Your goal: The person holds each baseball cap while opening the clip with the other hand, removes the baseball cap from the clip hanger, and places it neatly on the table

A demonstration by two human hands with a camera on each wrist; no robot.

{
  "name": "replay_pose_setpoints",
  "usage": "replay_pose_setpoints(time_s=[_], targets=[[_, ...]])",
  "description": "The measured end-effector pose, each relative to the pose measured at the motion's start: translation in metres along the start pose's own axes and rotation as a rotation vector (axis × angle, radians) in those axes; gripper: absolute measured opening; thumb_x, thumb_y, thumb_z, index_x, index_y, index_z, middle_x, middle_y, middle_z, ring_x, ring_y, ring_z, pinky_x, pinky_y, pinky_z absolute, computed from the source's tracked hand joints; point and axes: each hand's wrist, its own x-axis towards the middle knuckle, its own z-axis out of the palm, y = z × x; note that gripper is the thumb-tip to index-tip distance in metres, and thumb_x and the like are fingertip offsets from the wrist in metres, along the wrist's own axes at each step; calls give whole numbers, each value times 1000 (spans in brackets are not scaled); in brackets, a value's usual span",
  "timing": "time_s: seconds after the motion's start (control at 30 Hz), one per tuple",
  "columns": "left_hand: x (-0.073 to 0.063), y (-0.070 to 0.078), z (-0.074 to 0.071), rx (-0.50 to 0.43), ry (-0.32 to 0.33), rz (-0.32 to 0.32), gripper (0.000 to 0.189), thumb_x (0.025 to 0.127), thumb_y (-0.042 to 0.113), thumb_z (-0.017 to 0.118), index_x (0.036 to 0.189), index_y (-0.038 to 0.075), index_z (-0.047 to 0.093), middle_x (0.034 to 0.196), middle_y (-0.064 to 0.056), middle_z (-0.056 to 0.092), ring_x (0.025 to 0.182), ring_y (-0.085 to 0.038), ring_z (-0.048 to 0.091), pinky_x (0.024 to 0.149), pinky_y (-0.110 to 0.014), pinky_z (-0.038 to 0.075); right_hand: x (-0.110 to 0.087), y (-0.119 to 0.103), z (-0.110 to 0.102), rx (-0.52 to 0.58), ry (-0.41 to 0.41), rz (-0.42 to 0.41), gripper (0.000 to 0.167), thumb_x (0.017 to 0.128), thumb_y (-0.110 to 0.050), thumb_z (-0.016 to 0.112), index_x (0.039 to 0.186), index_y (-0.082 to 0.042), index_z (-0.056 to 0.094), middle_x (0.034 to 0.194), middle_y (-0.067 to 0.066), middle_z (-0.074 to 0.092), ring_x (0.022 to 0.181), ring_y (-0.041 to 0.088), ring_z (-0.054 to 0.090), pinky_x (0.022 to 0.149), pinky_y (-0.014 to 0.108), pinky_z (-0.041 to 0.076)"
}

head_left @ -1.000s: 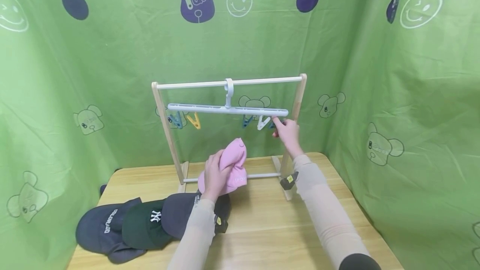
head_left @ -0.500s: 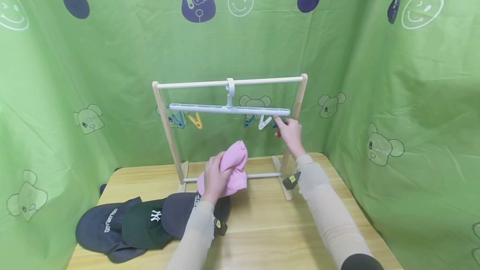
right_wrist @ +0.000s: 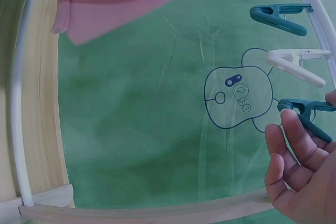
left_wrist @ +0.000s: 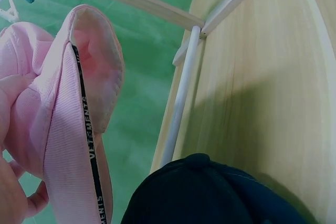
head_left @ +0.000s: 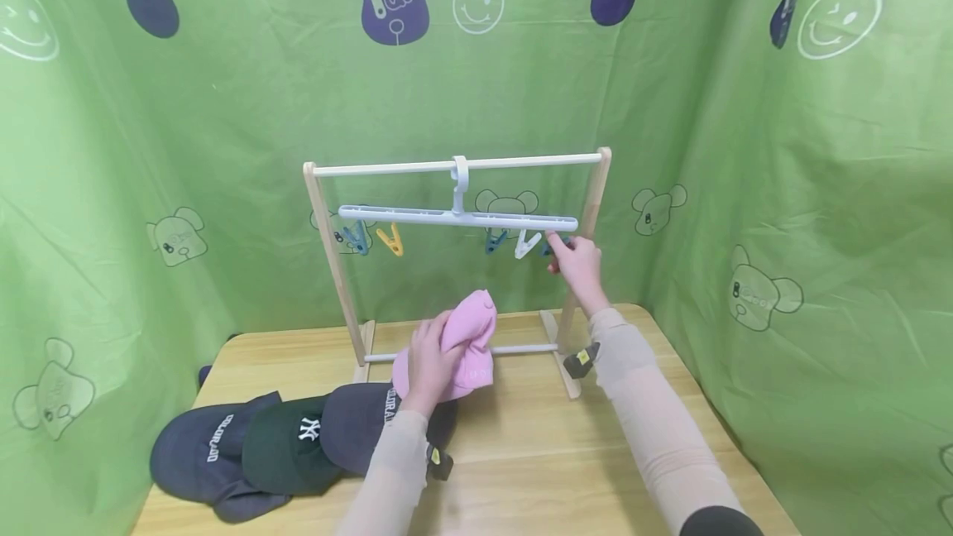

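My left hand (head_left: 430,364) grips a pink baseball cap (head_left: 474,337) by its side, above the table and in front of the rack. In the left wrist view the cap's open underside shows, with a lettered dark tape along the inner seam. My right hand (head_left: 579,270) is raised to the right end of a pale blue clip hanger (head_left: 476,220). There its thumb and fingers pinch a teal clip (right_wrist: 315,125). Beside that clip hang a white clip (head_left: 527,244) and another teal clip (head_left: 495,241). Further left are a yellow clip (head_left: 390,239) and a blue-teal clip (head_left: 356,237).
The hanger hooks over the top bar (head_left: 380,168) of a wooden rack that stands on the table (head_left: 536,470). At the front left, several dark caps overlap in a row, among them a green cap (head_left: 279,453) and a navy cap (head_left: 186,445). Green curtains (head_left: 744,189) surround the table.
My left hand has lowered the pink cap slightly. My right hand stays at the end clip, and the hanger appears slightly further right.
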Motion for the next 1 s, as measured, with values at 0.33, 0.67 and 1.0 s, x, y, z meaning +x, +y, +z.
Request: replay_pose_setpoints(time_s=[0.33,0.67,1.0], targets=[[-9,-2,1,28,14,-1,56,77,34,80,129,27,62,111,-5,66,96,-27,59,84,-43,48,-1,1,0,4,-6,2,59,89,-61,57,89,-2,67,54,-10,57,49,6,58,55,22,48],[-14,-3,4,17,11,-6,54,77,36,80,128,30,63,112,-3,66,99,-26,59,85,-44,47,-1,0,2,-2,-2,-2,58,88,-61,57,85,-4,66,53,-11,57,49,6,58,54,23,46],[-20,-4,5,53,17,8,53,76,37,80,126,29,64,109,-3,66,97,-24,58,83,-43,48,-1,-2,2,10,-26,-1,57,89,-59,57,86,-2,66,54,-10,57,50,7,58,57,23,47]])
